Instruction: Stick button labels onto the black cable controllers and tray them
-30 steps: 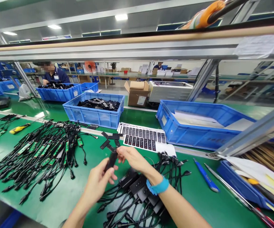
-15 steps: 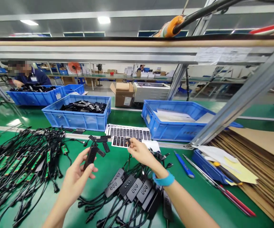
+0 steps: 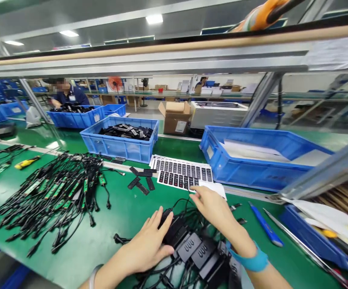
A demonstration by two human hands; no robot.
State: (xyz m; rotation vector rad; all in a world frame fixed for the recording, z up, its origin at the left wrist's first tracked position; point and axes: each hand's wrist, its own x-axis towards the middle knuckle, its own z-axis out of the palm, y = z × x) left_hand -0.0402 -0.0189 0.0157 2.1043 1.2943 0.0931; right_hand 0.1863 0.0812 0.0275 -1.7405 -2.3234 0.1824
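Note:
My left hand point(image 3: 148, 245) lies with fingers stretched flat on a black adapter module point(image 3: 168, 225) at the near end of a row of black cabled modules point(image 3: 198, 251). My right hand point(image 3: 213, 206), with a blue wristband point(image 3: 250, 261), reaches forward. Its fingertips touch the near edge of a white sheet of black labels point(image 3: 180, 173). I see nothing held in either hand. Loose black strips point(image 3: 140, 182) lie left of the sheet.
A heap of black cables with green boards point(image 3: 56, 188) spreads at the left, a yellow screwdriver point(image 3: 26, 162) behind it. Blue bins point(image 3: 119, 149) point(image 3: 246, 170) stand beyond the sheet. A blue pen-like tool point(image 3: 266, 228) lies at right. Another person point(image 3: 68, 95) works far left.
My left hand has come down with the black module onto the row of modules and flattened. My right hand has moved from mid-air to the label sheet's edge.

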